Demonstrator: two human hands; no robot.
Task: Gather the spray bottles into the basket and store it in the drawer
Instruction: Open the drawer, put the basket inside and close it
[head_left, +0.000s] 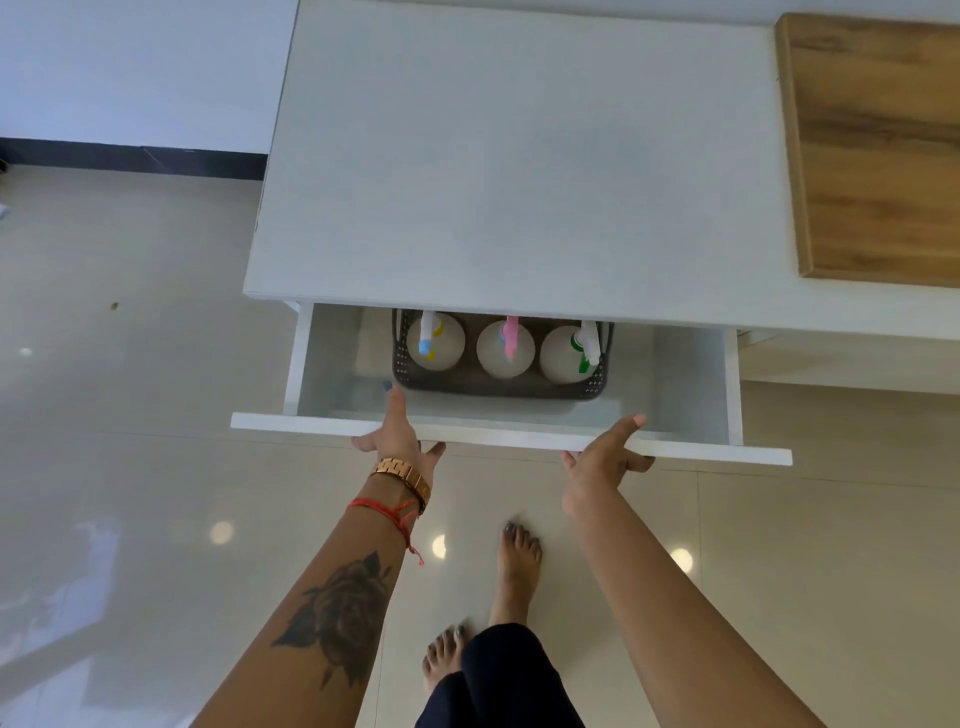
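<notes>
Three white spray bottles (blue-yellow (434, 340), pink (506, 349), green (571, 354) triggers) stand upright, side by side, in my dark perforated basket (498, 387). The basket sits inside the partly open white drawer (519, 439).

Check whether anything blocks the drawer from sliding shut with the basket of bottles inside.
Nothing visible does. The basket sits inside the drawer, its three spray bottles partly under the tabletop edge. Only the left hand and right hand grip the front panel.
</notes>
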